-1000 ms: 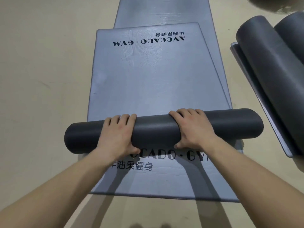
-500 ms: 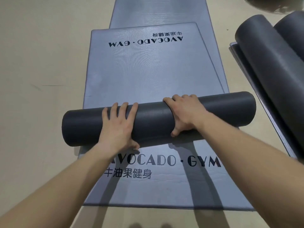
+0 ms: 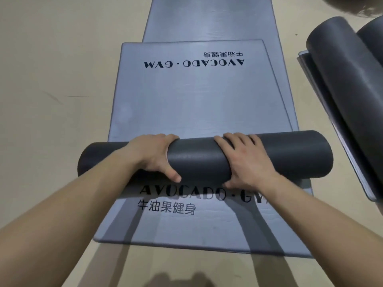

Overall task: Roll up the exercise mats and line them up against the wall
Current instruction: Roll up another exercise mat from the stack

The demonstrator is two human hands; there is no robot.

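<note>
Shift: roll (image 3: 199,160) sits closer to you than half a second ago. Its near side now hides the top of the print (image 3: 165,208) on the lower mat (image 3: 186,233), which then read clear. Your left fingers, then flat on top, now curl over.
Hands: your left hand (image 3: 153,156) and right hand (image 3: 246,162) both grip the roll either side of its middle, fingers over the crown, thumbs against the near face.
Risk, slack: letting it come back toward you probably loosens the wraps, so it may spring open once released.
Risk, skew: both ends run free beyond your hands, and an uneven push likely walks it off square and cones the ends.
Risk, drag: pressing hard could creep the lower mat along the floor (image 3: 51,79).
Roll look: dark grey, matte, an even cylinder lying crosswise on the stacked mats.
Unrolled part: top mat (image 3: 192,104) is pale grey and flat, with its print inverted at the far end. Most of its length is not yet rolled.
Beyond: far mat (image 3: 207,17) runs on past. Rolled mats (image 3: 342,79) lie at far right. No wall is in view.
</note>
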